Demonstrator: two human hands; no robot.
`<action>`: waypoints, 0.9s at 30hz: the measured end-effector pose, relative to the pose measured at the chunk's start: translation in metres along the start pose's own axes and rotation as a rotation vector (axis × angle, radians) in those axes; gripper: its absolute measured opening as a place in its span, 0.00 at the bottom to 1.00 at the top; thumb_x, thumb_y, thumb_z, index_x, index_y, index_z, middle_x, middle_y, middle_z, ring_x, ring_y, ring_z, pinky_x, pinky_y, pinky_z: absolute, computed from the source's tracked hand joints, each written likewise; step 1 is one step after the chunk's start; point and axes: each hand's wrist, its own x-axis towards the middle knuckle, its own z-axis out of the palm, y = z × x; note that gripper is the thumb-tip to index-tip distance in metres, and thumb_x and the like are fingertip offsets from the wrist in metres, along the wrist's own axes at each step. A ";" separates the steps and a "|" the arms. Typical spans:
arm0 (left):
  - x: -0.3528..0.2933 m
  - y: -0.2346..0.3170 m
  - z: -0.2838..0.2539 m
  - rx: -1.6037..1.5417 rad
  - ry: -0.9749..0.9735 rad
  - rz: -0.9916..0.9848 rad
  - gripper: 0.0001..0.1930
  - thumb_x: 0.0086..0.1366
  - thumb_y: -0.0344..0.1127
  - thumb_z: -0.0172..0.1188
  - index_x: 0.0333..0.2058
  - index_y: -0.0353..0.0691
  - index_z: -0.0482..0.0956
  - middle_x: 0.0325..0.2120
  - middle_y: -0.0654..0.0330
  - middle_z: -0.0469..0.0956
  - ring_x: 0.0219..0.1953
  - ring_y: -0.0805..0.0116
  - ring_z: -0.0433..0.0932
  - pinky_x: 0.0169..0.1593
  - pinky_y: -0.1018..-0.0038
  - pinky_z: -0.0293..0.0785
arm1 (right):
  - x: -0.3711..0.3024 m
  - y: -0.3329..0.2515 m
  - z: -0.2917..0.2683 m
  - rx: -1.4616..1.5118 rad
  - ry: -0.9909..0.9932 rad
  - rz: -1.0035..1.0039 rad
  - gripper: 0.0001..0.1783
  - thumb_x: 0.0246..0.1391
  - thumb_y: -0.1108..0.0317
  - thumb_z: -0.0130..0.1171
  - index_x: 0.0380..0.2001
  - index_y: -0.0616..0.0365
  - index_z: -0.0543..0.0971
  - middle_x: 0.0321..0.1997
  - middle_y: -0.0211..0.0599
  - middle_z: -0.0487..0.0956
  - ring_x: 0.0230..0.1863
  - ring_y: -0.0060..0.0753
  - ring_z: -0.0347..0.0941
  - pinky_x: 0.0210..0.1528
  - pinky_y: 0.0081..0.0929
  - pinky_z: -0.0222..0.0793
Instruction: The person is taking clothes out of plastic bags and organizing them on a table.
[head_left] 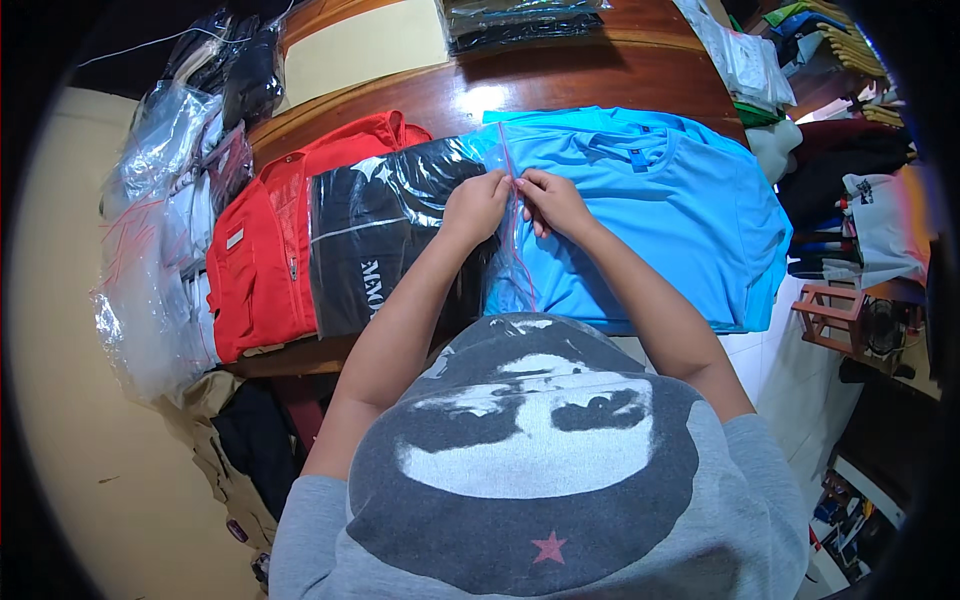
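A clear plastic zip bag with a red seal strip lies over the table, a folded black garment with white print inside it. My left hand pinches the bag's edge at the red strip. Right beside it, my right hand also has its fingers closed on that strip, the fingertips nearly meeting the left ones. Under my right hand and forearm spreads a light blue T-shirt, laid flat on other blue shirts. To the left of the bag sits a folded red garment.
Clear plastic bags hang in a heap at the table's left end. Packed garments and a cream sheet lie farther back on the brown wooden table. At the right stand a small wooden stool and hanging clothes.
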 end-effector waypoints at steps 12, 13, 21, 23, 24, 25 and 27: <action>0.002 -0.002 0.000 0.001 -0.025 0.034 0.17 0.68 0.43 0.45 0.38 0.36 0.78 0.33 0.41 0.78 0.39 0.41 0.77 0.42 0.53 0.72 | 0.012 -0.013 0.003 -0.380 0.219 -0.303 0.12 0.57 0.62 0.57 0.30 0.61 0.75 0.20 0.41 0.77 0.19 0.33 0.75 0.23 0.30 0.68; 0.002 -0.004 -0.001 -0.030 -0.016 0.040 0.17 0.68 0.43 0.46 0.38 0.36 0.78 0.33 0.41 0.78 0.39 0.41 0.77 0.42 0.55 0.72 | 0.016 -0.015 0.005 -0.466 0.259 -0.432 0.12 0.56 0.62 0.57 0.30 0.61 0.75 0.22 0.42 0.77 0.22 0.36 0.76 0.26 0.32 0.69; 0.002 -0.003 0.005 -0.077 0.097 -0.028 0.18 0.67 0.45 0.47 0.32 0.36 0.78 0.29 0.41 0.77 0.35 0.40 0.76 0.37 0.52 0.71 | 0.016 0.001 0.001 -0.173 0.109 -0.328 0.09 0.61 0.65 0.55 0.31 0.58 0.74 0.18 0.30 0.73 0.14 0.18 0.67 0.17 0.21 0.60; 0.001 -0.003 0.003 -0.091 0.083 -0.024 0.18 0.67 0.45 0.47 0.32 0.36 0.78 0.29 0.41 0.77 0.35 0.40 0.77 0.37 0.53 0.71 | 0.017 0.001 0.000 -0.155 0.107 -0.318 0.08 0.61 0.65 0.55 0.31 0.58 0.74 0.17 0.29 0.73 0.14 0.17 0.67 0.17 0.20 0.60; 0.001 -0.003 0.003 -0.102 0.072 -0.021 0.18 0.67 0.45 0.47 0.32 0.35 0.78 0.29 0.41 0.77 0.35 0.40 0.77 0.37 0.53 0.71 | 0.017 0.002 0.000 -0.136 0.103 -0.311 0.08 0.61 0.65 0.55 0.31 0.57 0.74 0.17 0.28 0.73 0.14 0.17 0.67 0.17 0.20 0.60; 0.001 -0.004 0.002 -0.102 0.072 -0.021 0.18 0.67 0.45 0.47 0.32 0.35 0.78 0.29 0.41 0.77 0.35 0.40 0.77 0.37 0.53 0.71 | 0.017 0.001 0.000 -0.136 0.103 -0.312 0.08 0.61 0.65 0.55 0.31 0.57 0.74 0.17 0.28 0.73 0.14 0.17 0.67 0.17 0.20 0.60; 0.001 -0.007 0.002 -0.152 0.057 -0.024 0.18 0.67 0.44 0.47 0.33 0.35 0.78 0.29 0.41 0.77 0.35 0.41 0.77 0.37 0.54 0.71 | 0.017 0.001 0.000 -0.137 0.102 -0.313 0.08 0.61 0.65 0.55 0.31 0.58 0.74 0.17 0.28 0.73 0.14 0.17 0.67 0.17 0.20 0.60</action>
